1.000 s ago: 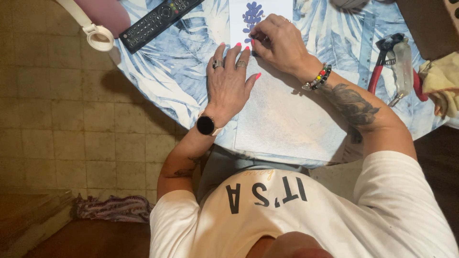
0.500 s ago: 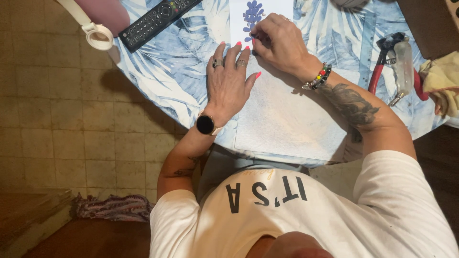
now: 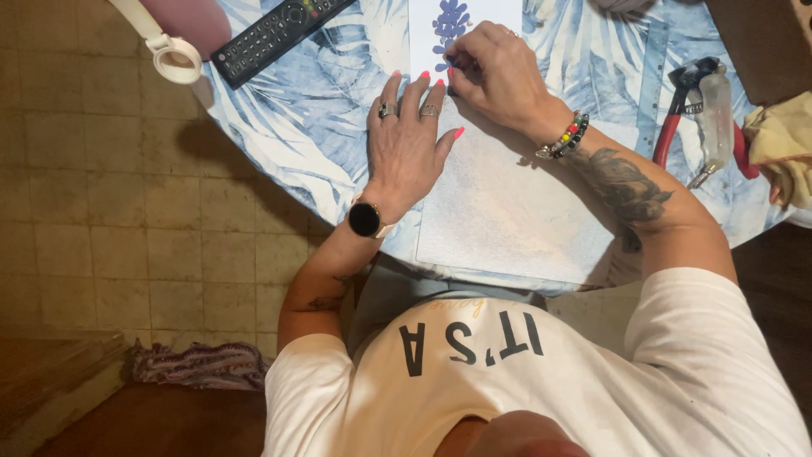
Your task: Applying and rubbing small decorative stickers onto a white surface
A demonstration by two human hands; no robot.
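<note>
White sheet [image 3: 499,199] lies under both hands, left [image 3: 410,140] flat, right [image 3: 495,72] pinching

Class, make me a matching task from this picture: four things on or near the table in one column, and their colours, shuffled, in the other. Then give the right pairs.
Things:
1. remote control
2. pliers handles
3. flower shape on the white sheet
4. fingernails of the left hand

Colours:
A. red
B. bright pink
C. black
D. blue-purple

Pairs: 1-C, 2-A, 3-D, 4-B

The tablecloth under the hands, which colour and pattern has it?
The tablecloth is white with light blue leaves; the head view shows it.
</note>
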